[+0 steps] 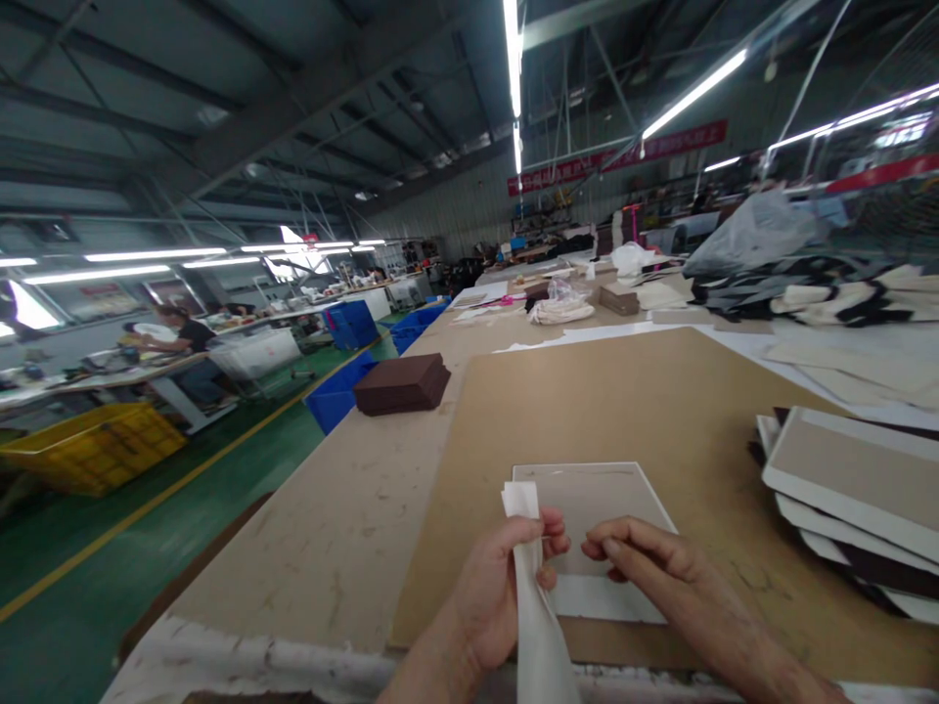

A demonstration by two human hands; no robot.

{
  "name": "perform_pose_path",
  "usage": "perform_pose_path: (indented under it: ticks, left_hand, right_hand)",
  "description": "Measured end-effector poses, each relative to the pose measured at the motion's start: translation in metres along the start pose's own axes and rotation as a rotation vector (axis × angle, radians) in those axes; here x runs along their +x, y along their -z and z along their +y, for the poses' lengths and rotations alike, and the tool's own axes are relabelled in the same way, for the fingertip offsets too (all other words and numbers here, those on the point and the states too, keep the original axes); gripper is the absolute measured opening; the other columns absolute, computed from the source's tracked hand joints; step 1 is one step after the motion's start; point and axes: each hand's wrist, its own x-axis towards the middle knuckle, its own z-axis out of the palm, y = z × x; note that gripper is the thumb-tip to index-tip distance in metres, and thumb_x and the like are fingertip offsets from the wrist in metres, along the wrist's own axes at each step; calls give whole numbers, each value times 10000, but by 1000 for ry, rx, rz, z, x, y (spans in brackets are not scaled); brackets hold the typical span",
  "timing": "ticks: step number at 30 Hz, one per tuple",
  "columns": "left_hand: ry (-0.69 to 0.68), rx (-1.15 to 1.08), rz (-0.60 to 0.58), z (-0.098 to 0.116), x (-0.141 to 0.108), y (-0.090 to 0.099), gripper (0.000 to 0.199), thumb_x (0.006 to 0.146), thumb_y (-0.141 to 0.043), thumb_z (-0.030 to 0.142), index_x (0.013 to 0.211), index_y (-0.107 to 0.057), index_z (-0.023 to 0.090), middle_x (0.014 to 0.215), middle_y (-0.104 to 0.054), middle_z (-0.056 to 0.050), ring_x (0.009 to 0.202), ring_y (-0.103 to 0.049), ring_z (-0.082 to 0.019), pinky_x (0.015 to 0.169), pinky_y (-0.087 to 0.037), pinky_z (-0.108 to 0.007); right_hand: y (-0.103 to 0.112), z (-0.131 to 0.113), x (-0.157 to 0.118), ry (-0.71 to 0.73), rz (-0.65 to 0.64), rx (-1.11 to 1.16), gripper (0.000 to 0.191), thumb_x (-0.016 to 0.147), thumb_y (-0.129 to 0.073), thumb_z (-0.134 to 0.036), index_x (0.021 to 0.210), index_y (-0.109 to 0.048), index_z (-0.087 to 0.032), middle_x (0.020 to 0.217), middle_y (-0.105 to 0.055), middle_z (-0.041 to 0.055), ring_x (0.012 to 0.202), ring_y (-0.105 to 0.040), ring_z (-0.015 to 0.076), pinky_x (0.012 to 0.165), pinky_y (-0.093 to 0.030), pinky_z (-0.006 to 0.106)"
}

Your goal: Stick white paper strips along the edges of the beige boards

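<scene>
A folded strip of white cloth (539, 631) hangs from my left hand (495, 587), whose thumb and fingers are closed round it near its upper end. Just to the right, my right hand (652, 562) has its thumb and fingertips pinched together over the panel; whatever they hold, if anything, is too small to make out. Beneath both hands lies a grey panel with white borders (594, 499), flat on a large brown board (572, 401). The right fingertips are a short way from the left ones, not touching the cloth strip.
Dark brown pieces are stacked (403, 383) at the table's left edge. On the right is a pile of grey and white panels (866, 479). Cloth scraps and a clear plastic bag (755, 235) lie farther back. Blue bins and a yellow bin (95, 450) stand left; a person (192, 337) sits beyond.
</scene>
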Motion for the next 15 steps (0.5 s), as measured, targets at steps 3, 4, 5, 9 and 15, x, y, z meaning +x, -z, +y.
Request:
perform_pose_path:
  ticks: [3, 4, 5, 9, 15]
  left_hand:
    - [-11, -4, 64, -3, 6, -4, 201, 759, -604, 169, 907, -680, 55, 910, -608, -125, 816, -583, -148, 521, -406, -173]
    - [-30, 12, 85, -4, 7, -5, 183, 770, -619, 172, 903, -679, 61, 892, -613, -117, 802, -580, -135, 529, -408, -167]
    - [-55, 31, 100, -5, 9, -6, 174, 776, -642, 181, 902, -677, 66, 884, -618, -109, 794, -578, -127, 535, -411, -165]
    - [-119, 78, 164, -8, 12, -8, 269, 730, -750, 248, 927, -658, 92, 856, -629, -69, 742, -584, -115, 548, -437, -179]
    - [-168, 1, 66, -15, 13, -16, 368, 643, -806, 296, 898, -629, 97, 721, -647, -68, 583, -603, -152, 563, -481, -251]
  right_hand:
    - [-4, 0, 5, -39, -6, 126, 372, 835, -467, -539, 936, -633, -222, 908, -666, 17, 818, -563, 155, 748, -470, 267]
    - [-5, 0, 7, -49, -2, 150, 378, 820, -484, -546, 928, -633, -216, 889, -666, 20, 807, -566, 155, 735, -471, 266]
    - [-5, 0, 8, -58, 4, 165, 384, 805, -501, -552, 917, -635, -210, 871, -664, 23, 792, -567, 154, 722, -473, 265]
    - [-6, 0, 10, -86, 25, 246, 417, 747, -561, -569, 905, -634, -191, 845, -661, 32, 717, -553, 139, 678, -469, 258]
    - [-13, -11, 9, -122, -13, 389, 415, 737, -606, -552, 933, -602, -186, 859, -615, 14, 715, -512, 110, 664, -424, 223]
